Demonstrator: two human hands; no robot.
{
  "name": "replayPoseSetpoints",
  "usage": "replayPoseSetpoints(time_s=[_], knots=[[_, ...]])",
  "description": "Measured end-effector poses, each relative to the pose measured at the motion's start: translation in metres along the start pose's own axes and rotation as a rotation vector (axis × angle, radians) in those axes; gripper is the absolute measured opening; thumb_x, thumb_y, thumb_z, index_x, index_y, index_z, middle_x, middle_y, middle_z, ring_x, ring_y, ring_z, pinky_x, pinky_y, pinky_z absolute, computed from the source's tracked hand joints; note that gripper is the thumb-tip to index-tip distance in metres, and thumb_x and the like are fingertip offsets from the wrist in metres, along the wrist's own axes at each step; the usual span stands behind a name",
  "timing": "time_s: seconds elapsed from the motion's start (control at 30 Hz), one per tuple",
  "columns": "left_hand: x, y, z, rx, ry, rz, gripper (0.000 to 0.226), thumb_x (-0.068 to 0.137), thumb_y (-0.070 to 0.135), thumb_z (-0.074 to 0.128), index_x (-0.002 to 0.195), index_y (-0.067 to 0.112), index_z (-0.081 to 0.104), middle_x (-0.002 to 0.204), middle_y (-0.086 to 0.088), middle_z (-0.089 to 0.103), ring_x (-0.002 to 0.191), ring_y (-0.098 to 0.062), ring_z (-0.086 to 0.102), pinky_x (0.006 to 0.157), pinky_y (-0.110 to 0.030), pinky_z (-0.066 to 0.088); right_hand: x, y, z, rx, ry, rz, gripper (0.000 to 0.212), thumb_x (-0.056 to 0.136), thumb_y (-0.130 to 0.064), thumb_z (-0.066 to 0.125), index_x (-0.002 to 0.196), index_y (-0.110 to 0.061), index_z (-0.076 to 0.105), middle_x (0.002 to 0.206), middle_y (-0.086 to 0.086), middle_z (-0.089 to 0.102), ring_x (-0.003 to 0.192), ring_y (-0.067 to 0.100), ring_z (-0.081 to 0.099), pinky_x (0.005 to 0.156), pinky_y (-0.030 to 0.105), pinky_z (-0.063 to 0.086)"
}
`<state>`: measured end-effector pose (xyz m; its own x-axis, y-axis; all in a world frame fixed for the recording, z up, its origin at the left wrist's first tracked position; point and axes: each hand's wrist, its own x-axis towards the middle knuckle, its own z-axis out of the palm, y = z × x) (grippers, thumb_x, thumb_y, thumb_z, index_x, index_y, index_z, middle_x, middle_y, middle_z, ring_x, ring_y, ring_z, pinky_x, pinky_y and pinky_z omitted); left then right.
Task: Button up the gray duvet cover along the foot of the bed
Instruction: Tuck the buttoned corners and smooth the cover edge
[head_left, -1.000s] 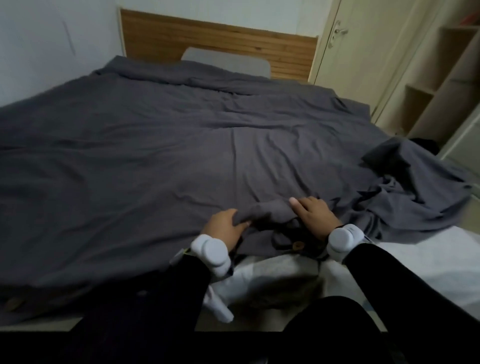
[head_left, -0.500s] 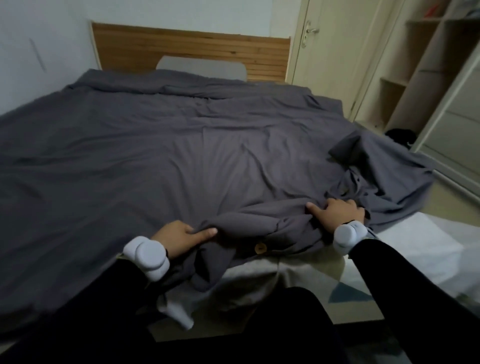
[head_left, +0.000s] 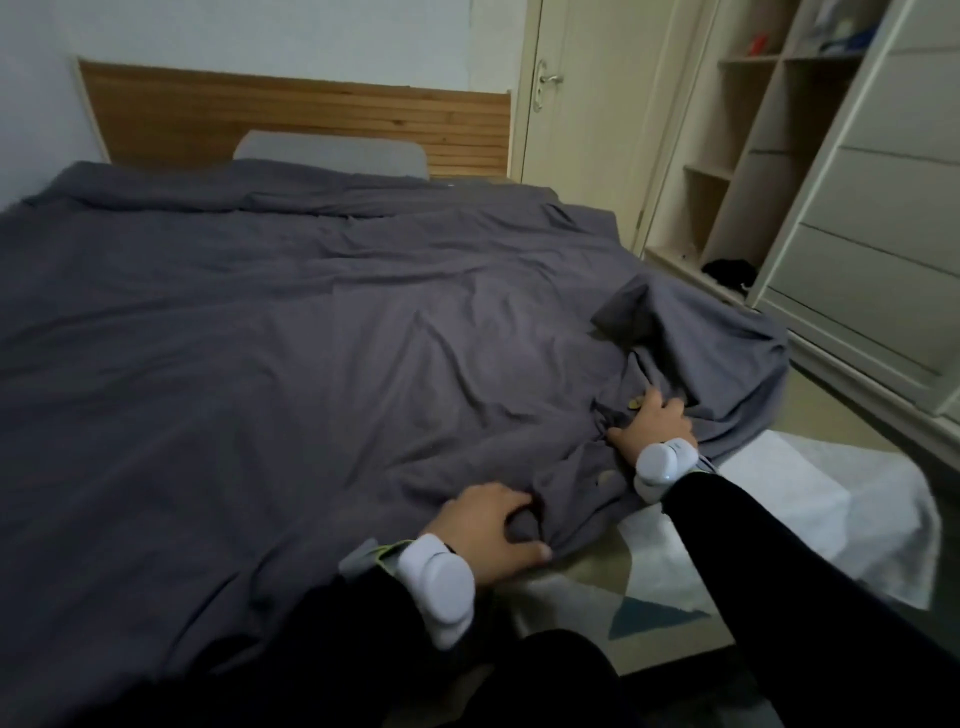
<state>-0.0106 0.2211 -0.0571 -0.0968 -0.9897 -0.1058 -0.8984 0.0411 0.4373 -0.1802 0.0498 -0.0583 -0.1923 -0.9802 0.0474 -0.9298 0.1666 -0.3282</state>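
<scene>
The cover (head_left: 363, 338) lies spread over the bed, its open hem bunched right of centre, low in the frame. The left grip (head_left: 493, 530) is curled round a fold of that hem. The right grip (head_left: 655, 423) clutches the bunch further right, fingertips just beside a tan button (head_left: 635, 403). This looks like lining up the next fastening. The next move calls for pulling the hem flat and finding the matching hole, which is not visible.
</scene>
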Motion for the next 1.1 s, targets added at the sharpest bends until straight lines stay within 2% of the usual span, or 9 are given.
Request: replayPoseSetpoints(time_s=[0.1, 0.33, 0.53, 0.67, 0.8, 0.87, 0.97, 1.03, 1.1], knots=[[0.017, 0.009, 0.021, 0.106, -0.068, -0.005, 0.068, 0.067, 0.060, 0.066, 0.114, 0.012, 0.052, 0.124, -0.007, 0.048, 0.116, -0.027, 0.042, 0.098, -0.038, 0.039, 0.009, 0.006, 0.003, 0.062, -0.079, -0.022, 0.065, 0.082, -0.037, 0.063, 0.134, -0.010, 0.034, 0.136, 0.021, 0.040, 0.122, 0.039, 0.047, 0.094, 0.042, 0.042], [0.039, 0.015, 0.018, -0.016, 0.046, -0.087, 0.036, 0.086, 0.030, 0.057, 0.116, 0.009, 0.054, 0.123, -0.014, 0.057, 0.115, -0.032, 0.051, 0.094, -0.037, 0.042, 0.013, 0.016, -0.005, 0.201, -0.126, -0.111, 0.038, 0.094, -0.035, 0.047, 0.121, -0.010, 0.036, 0.119, 0.023, 0.060, 0.107, 0.040, 0.058, 0.077, 0.039, 0.039], [0.020, 0.044, -0.008, -0.288, 0.068, 0.009, 0.031, 0.088, 0.031, 0.054, 0.110, 0.010, 0.061, 0.116, -0.010, 0.066, 0.108, -0.025, 0.058, 0.087, -0.030, 0.042, -0.002, 0.049, -0.045, 0.348, 0.073, -0.160, 0.024, 0.095, -0.029, 0.042, 0.108, -0.008, 0.040, 0.086, 0.018, 0.053, 0.071, 0.035, 0.050, 0.065, 0.038, 0.038], [0.014, 0.068, -0.017, -0.283, 0.100, 0.118, 0.027, 0.086, 0.031, 0.057, 0.083, 0.004, 0.057, 0.086, -0.008, 0.065, 0.086, -0.023, 0.059, 0.070, -0.031, 0.038, -0.005, 0.079, -0.077, 0.478, 0.149, -0.075, 0.028, 0.092, -0.031, 0.043, 0.110, -0.009, 0.042, 0.094, 0.016, 0.055, 0.085, 0.038, 0.054, 0.072, 0.038, 0.040], [0.015, 0.065, 0.014, -0.193, -0.041, 0.075, 0.030, 0.083, 0.034, 0.061, 0.083, 0.005, 0.057, 0.079, -0.008, 0.060, 0.084, -0.024, 0.059, 0.065, -0.028, 0.033, -0.017, 0.130, -0.078, 0.428, 0.098, 0.075, 0.023, 0.091, -0.028, 0.043, 0.101, -0.007, 0.046, 0.109, 0.025, 0.059, 0.097, 0.041, 0.056, 0.073, 0.035, 0.035], [0.014, 0.060, 0.034, -0.157, -0.145, 0.075, 0.026, 0.081, 0.038, 0.064, 0.088, 0.013, 0.061, 0.083, 0.000, 0.061, 0.088, -0.017, 0.059, 0.068, -0.021, 0.034, -0.026, 0.153, -0.059, 0.330, -0.010, 0.154, 0.024, 0.092, -0.026, 0.043, 0.101, -0.004, 0.046, 0.113, 0.027, 0.058, 0.100, 0.041, 0.057, 0.073, 0.034, 0.035], [0.017, 0.064, 0.054, -0.359, -0.135, 0.069, 0.040, 0.075, 0.039, 0.070, 0.112, 0.024, 0.062, 0.097, 0.009, 0.063, 0.089, -0.003, 0.059, 0.077, -0.008, 0.039, -0.033, 0.175, -0.039, 0.315, -0.160, 0.223, 0.031, 0.087, -0.024, 0.052, 0.108, -0.002, 0.047, 0.115, 0.025, 0.059, 0.101, 0.039, 0.058, 0.073, 0.032, 0.037], [0.027, 0.073, 0.057, -0.459, -0.044, 0.078, 0.043, 0.076, 0.038, 0.069, 0.117, 0.028, 0.058, 0.101, 0.010, 0.060, 0.084, 0.001, 0.055, 0.075, -0.004, 0.037, -0.029, 0.175, -0.043, 0.377, -0.122, 0.230, 0.036, 0.079, -0.027, 0.060, 0.104, -0.005, 0.048, 0.113, 0.021, 0.058, 0.097, 0.036, 0.057, 0.076, 0.034, 0.042], [0.038, 0.080, 0.053, -0.510, 0.043, 0.089, 0.040, 0.081, 0.034, 0.065, 0.119, 0.026, 0.057, 0.107, 0.006, 0.060, 0.090, -0.005, 0.056, 0.078, -0.008, 0.037, -0.026, 0.163, -0.052, 0.405, 0.018, 0.214, 0.046, 0.071, -0.032, 0.066, 0.108, -0.009, 0.050, 0.117, 0.018, 0.053, 0.105, 0.038, 0.053, 0.087, 0.041, 0.045]])
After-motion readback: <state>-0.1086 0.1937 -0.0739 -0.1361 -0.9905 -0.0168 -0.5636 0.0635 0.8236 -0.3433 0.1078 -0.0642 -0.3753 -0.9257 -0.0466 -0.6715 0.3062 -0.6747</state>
